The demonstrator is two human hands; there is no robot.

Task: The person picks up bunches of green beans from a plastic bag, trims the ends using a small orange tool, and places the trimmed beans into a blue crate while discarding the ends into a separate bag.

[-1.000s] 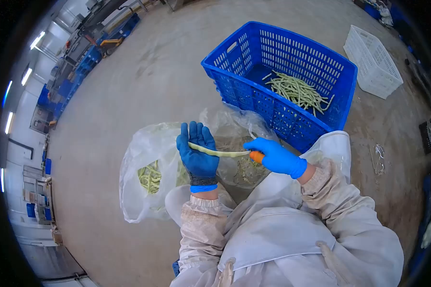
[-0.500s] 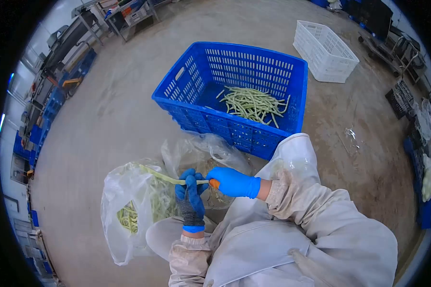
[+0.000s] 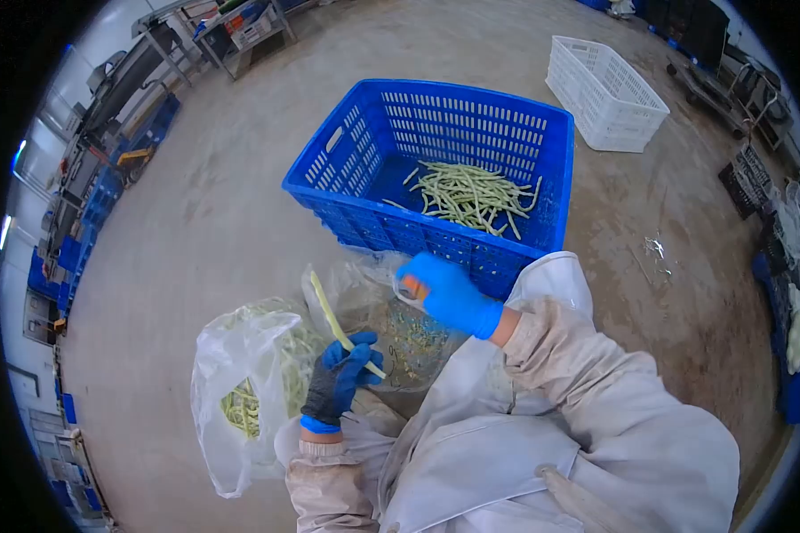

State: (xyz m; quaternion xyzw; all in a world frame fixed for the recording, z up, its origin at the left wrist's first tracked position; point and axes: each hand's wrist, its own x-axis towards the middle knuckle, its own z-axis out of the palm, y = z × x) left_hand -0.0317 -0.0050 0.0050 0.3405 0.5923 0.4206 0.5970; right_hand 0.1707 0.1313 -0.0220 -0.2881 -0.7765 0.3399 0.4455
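My left hand (image 3: 342,373), in a grey and blue glove, is closed round a long pale green bean (image 3: 326,306), which slants up and to the left. Up and to the right of it, near the front wall of the blue crate (image 3: 373,226), is my right hand (image 3: 453,296) in a blue glove. It is closed on a small orange-handled tool (image 3: 412,286); motion blurs it, so its working end cannot be made out. Inside the blue crate lies a pile of green beans (image 3: 476,195). A white plastic bag (image 3: 213,364) with more beans stands left of my left hand.
Between my hands and the crate lies a clear plastic bag (image 3: 418,342) with small scraps in it. A white crate (image 3: 609,107) stands on the floor behind the blue one. Farther off are a metal table (image 3: 240,35) at the upper left and carts (image 3: 711,98) at the right.
My right hand has moved away from the bean, up and to the right, with the orange-handled tool. My left hand has shifted slightly down and left, and its bean now points more steeply upward.
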